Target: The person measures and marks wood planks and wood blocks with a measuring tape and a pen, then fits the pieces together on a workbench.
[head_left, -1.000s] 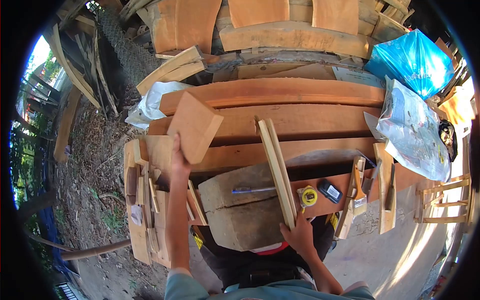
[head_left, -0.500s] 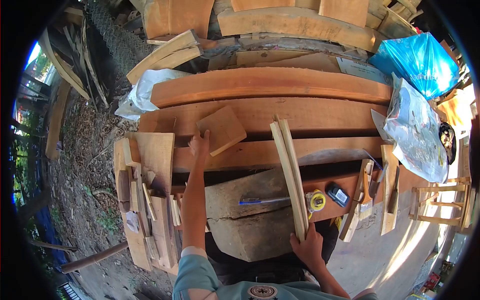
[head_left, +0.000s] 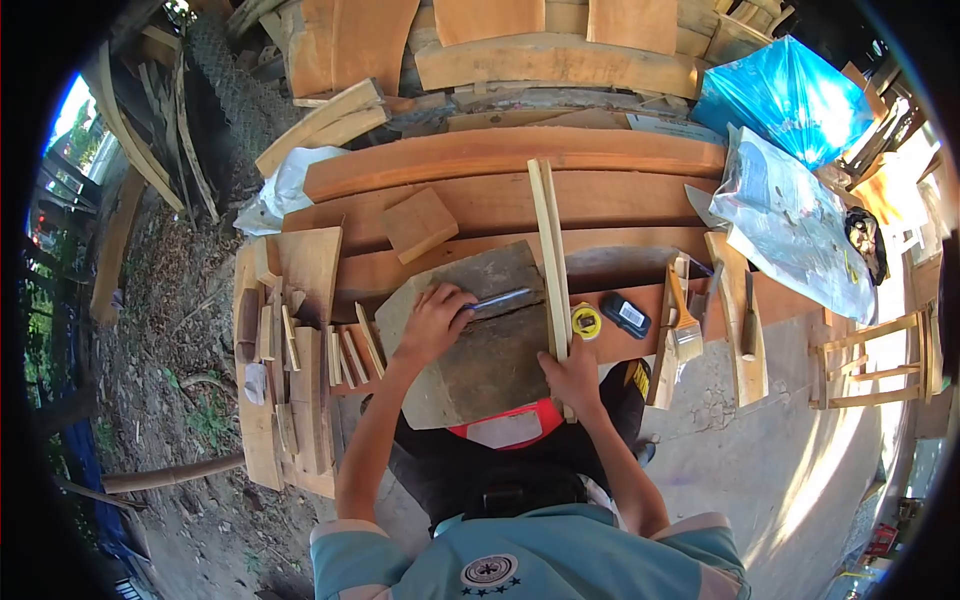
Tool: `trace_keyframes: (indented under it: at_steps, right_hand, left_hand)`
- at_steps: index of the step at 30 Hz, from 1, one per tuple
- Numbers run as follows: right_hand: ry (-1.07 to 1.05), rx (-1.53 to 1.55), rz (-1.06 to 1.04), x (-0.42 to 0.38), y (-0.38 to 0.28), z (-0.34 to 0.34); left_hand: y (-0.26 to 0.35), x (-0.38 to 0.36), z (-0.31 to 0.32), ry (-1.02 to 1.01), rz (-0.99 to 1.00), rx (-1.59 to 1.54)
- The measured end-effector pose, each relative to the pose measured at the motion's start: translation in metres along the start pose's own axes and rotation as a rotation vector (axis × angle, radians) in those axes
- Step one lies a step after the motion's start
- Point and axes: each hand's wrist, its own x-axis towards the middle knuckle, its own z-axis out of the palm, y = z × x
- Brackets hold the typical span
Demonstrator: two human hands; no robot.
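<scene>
A thick grey-brown wood block (head_left: 480, 370) with a crack lies in front of me. My left hand (head_left: 432, 318) rests over it, fingers curled at the near end of a blue pen (head_left: 502, 297), which they pinch. In my right hand (head_left: 572, 378) are narrow pale wood strips (head_left: 548, 240), gripped near their lower end and standing lengthwise along the block's right side. A square wood piece (head_left: 420, 225) lies on the planks beyond my left hand. Right of the strips are a yellow tape measure (head_left: 585, 322) and a small black device (head_left: 625, 314).
Long reddish planks (head_left: 620, 195) span the workspace. A paintbrush (head_left: 684, 322) and a chisel-like tool (head_left: 749, 320) lie on boards at right, below a clear plastic sheet (head_left: 790, 220). Wood offcuts (head_left: 290, 340) sit on boards at left. A wooden stool frame (head_left: 870, 365) stands far right.
My left hand has left the square wood piece and come back to the pen on the block. My right hand still grips the strips, now more upright. The view has shifted.
</scene>
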Motion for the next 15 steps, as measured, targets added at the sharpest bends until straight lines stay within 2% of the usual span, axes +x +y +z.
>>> trace_keyframes:
  at_steps: [2, 5, 8, 9, 12, 13, 15]
  right_hand:
    - [-0.034, 0.075, -0.017, 0.006, 0.005, -0.001]
    - [-0.160, 0.209, -0.051, 0.002, 0.000, -0.010]
    - [-0.074, -0.108, -0.521, 0.009, 0.000, -0.017]
    - [-0.178, -0.248, -0.407, 0.003, -0.022, -0.027]
    - [-0.159, -0.458, -0.623, 0.003, -0.036, -0.018]
    - [-0.087, -0.508, -0.690, 0.004, -0.032, -0.008]
    - [-0.089, -0.604, -0.779, 0.004, -0.030, -0.005]
  left_hand:
    - [-0.002, -0.013, 0.003, 0.039, -0.055, 0.013]
    - [0.010, -0.044, 0.003, 0.264, -0.245, -0.106]
    - [0.014, -0.096, -0.003, 0.538, -0.537, -0.288]
    - [0.031, -0.103, -0.020, 0.618, -0.687, -0.449]
    - [0.027, -0.128, -0.035, 0.786, -0.603, -0.346]
    - [0.035, -0.126, -0.044, 0.756, -0.559, -0.278]
    - [0.036, -0.118, -0.051, 0.646, -0.511, -0.138]
